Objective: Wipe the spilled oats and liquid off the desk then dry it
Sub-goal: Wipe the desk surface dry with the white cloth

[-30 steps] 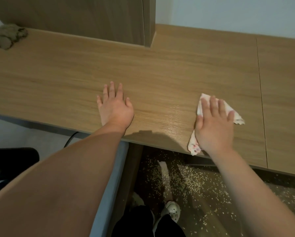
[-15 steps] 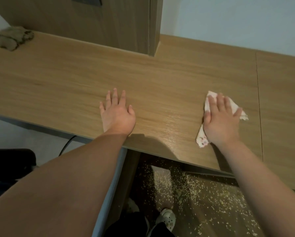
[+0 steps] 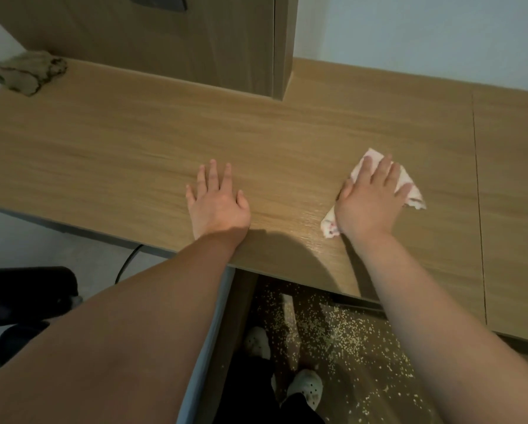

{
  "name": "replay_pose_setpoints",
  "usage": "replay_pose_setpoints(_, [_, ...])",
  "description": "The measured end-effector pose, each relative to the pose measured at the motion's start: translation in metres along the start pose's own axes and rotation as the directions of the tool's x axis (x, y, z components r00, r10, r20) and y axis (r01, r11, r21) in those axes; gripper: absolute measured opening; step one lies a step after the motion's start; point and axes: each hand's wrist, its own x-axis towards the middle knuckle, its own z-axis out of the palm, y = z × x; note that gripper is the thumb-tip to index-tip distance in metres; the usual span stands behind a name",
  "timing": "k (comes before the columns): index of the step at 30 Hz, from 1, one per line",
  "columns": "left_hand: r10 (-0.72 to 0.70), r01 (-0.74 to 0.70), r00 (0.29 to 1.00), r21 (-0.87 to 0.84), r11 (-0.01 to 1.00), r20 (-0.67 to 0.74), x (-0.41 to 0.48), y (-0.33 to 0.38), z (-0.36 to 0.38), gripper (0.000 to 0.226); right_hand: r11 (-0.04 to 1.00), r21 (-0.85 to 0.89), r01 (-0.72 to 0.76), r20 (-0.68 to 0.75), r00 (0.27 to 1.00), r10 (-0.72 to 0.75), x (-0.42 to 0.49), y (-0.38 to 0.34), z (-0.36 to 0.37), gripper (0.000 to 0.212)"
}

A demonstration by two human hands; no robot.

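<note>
A wooden desk fills the middle of the head view. My right hand lies flat, fingers straight, pressing a white cloth with pink marks onto the desk near its front edge. The cloth sticks out beyond my fingers and beside my wrist. Just left of it a damp sheen shows on the wood. My left hand rests flat on the desk with fingers spread, holding nothing. Spilled oats lie scattered on the floor below the desk edge.
A crumpled brown rag sits at the desk's far left corner. A wooden cabinet stands on the back of the desk. A seam splits the desk at right. A black chair and my feet in white clogs are below.
My right hand has slid the cloth away from the front edge and slightly leftward across the desk. My left hand stays planted. The camera has tilted up a little.
</note>
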Motion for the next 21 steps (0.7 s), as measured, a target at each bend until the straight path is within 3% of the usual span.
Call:
replay_pose_setpoints(2, [0.000,0.000,1.000,0.001,1.000,0.017,0.001,0.001,-0.001,0.061,0.970,-0.081,0.231,0.021,0.973,-0.230,-0.021,-0.019,0.009,0.062])
replay_pose_setpoints(4, [-0.001,0.001,1.000,0.003,1.000,0.029,0.001,0.000,-0.002,0.062,0.853,-0.090,0.514,0.097,0.857,-0.506,-0.037,-0.024,0.010,0.060])
replay_pose_setpoints(6, [0.000,0.000,0.999,0.011,1.000,0.040,0.001,0.001,-0.002,0.062,0.754,-0.090,0.651,0.153,0.757,-0.635,-0.023,-0.014,0.002,0.058])
replay_pose_setpoints(8, [-0.003,0.002,0.998,0.025,1.000,0.055,0.001,0.002,-0.003,0.062,0.762,-0.147,0.631,0.137,0.776,-0.616,0.005,-0.003,-0.003,0.058])
replay_pose_setpoints(11, [-0.007,0.004,0.997,0.032,0.999,0.081,0.001,0.002,-0.006,0.062,0.946,-0.083,0.312,0.049,0.950,-0.309,0.036,-0.008,-0.007,0.058])
replay_pose_setpoints(13, [-0.006,0.003,0.996,0.024,1.000,0.090,0.002,0.002,-0.005,0.062,0.990,-0.028,0.140,0.009,0.990,-0.139,0.032,-0.031,-0.003,0.060])
replay_pose_setpoints(14, [-0.001,-0.001,0.996,0.023,1.000,0.092,0.002,0.002,-0.005,0.062,0.991,-0.033,0.129,0.012,0.992,-0.128,0.023,-0.044,0.000,0.061])
replay_pose_setpoints(16, [0.011,-0.013,0.996,0.027,1.000,0.090,0.001,0.002,-0.005,0.062,0.956,-0.063,0.286,0.047,0.958,-0.284,-0.004,-0.061,0.007,0.062])
replay_pose_setpoints(19, [0.028,-0.029,0.997,0.012,0.999,0.073,0.000,0.001,-0.004,0.061,0.796,-0.044,0.604,0.121,0.794,-0.596,-0.024,-0.042,0.008,0.059])
replay_pose_setpoints(21, [0.041,-0.040,0.998,-0.020,0.999,0.040,-0.002,0.000,-0.002,0.062,0.724,-0.026,0.689,0.163,0.717,-0.677,-0.011,-0.019,-0.001,0.057])
